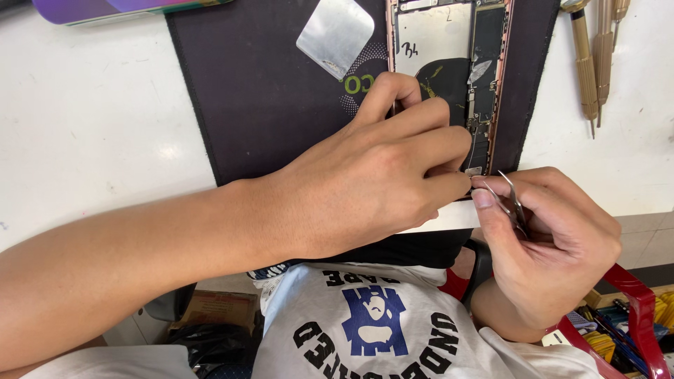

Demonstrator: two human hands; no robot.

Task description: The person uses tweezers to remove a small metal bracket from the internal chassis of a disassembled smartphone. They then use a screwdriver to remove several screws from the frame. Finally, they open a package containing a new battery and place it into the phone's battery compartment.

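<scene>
White table (105, 126) under a dark mat (260, 91): my left hand (365, 182) presses the opened phone (449, 77); my right hand (554, 238) pinches tweezers (511, 203) beside it.

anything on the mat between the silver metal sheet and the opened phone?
Nothing lies there. In the head view, only a narrow strip of bare dark mat separates the silver metal sheet from the opened phone.

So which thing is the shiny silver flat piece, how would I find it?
Start at the dark work mat on the white table. Near the mat's top edge, just left of the opened phone with its insides showing, lies the thin metal plate. It is the only plain, shiny, rounded-corner sheet there; the gold screwdrivers lie off the mat to the right.
</scene>
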